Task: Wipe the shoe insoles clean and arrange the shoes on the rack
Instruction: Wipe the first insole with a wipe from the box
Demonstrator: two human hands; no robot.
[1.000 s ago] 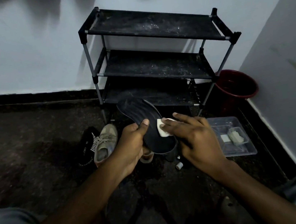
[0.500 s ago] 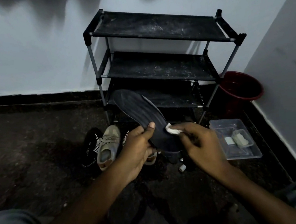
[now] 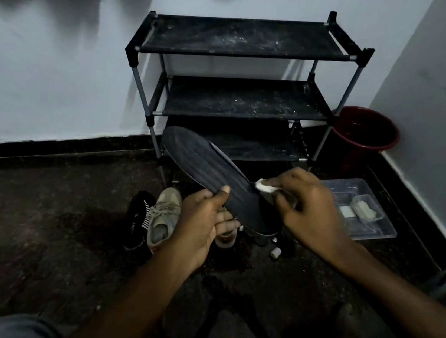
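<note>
Insole first: a dark ribbed foam insole (image 3: 211, 176) is up in the air in front of the black three-shelf shoe rack (image 3: 238, 39), toe end pointing at the shelves. The left hand (image 3: 203, 222) grips it near the heel, thumb pressed on top and fingers curled underneath. The right hand (image 3: 306, 209) pinches a small white wipe (image 3: 264, 185) against the insole's right edge, other fingers loosely curled.

So I'd say we're mid-wipe. The next move probably calls for dragging the wipe up toward the toe with a steady grip.

A beige lace-up sneaker (image 3: 163, 219) and a black shoe (image 3: 138, 222) sit on the floor, none on the rack yet.

It's super dim. The hands hide the heel end and a shoe below, and I can't make out what's in the clear plastic tray (image 3: 366, 232).
</note>
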